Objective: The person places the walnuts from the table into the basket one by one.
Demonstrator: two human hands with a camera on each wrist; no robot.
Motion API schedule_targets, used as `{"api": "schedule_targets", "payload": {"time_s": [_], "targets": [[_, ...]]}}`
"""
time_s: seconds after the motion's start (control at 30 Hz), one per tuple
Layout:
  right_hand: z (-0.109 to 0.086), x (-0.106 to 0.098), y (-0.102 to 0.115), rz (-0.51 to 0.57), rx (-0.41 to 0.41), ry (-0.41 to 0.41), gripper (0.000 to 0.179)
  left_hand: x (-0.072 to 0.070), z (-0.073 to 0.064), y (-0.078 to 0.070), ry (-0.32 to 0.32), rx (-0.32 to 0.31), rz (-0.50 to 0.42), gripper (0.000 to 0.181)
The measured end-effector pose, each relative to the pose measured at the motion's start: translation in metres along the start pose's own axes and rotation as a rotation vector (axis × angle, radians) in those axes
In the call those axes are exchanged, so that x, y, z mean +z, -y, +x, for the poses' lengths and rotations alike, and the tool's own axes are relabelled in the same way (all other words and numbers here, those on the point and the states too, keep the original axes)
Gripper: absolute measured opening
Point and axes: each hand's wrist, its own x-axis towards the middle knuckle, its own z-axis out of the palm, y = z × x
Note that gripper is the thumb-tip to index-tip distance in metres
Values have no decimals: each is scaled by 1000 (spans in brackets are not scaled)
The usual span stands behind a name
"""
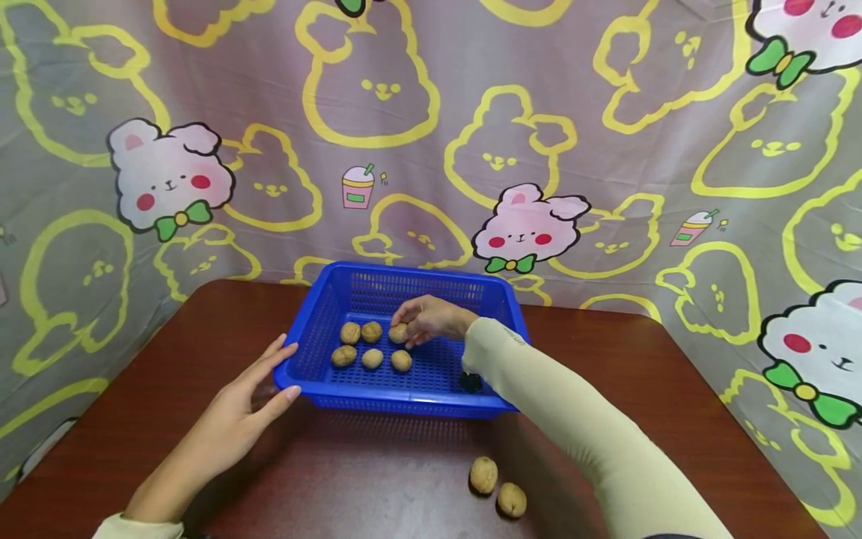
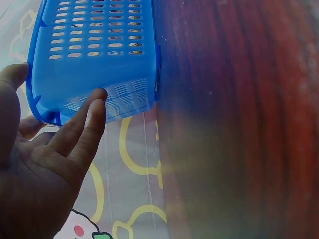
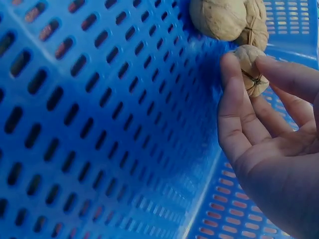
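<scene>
A blue plastic basket (image 1: 407, 391) with slotted walls stands on the table. Inside it, my right hand (image 1: 431, 318) pinches a walnut (image 3: 253, 74) between thumb and fingertips, low over the slotted floor. Several other walnuts (image 1: 372, 359) lie to the left and front of that hand, in two loose rows. At the basket's near left corner is my left hand (image 1: 236, 408), thumb at the front rim and straight fingers along the left side. The left wrist view shows two extended fingers (image 2: 84, 129) against the basket's outer wall.
Two walnuts (image 1: 483, 475) sit on the brown tabletop (image 1: 350, 479) in front of the basket, below my right forearm. A small black object (image 1: 471, 382) shows beside the right sleeve. Behind the table hangs a curtain (image 1: 404, 150) with cartoon rabbits.
</scene>
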Motion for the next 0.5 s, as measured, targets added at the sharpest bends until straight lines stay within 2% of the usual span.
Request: {"api": "schedule_targets", "payload": {"time_s": [0.23,0.5], "targets": [[3,2,0,-30,7,-19,28,0,0,0,-4,4,-3,58],[-6,-2,5,-64,1,-41,31,2,-1,1,-3,3,6,58]]}}
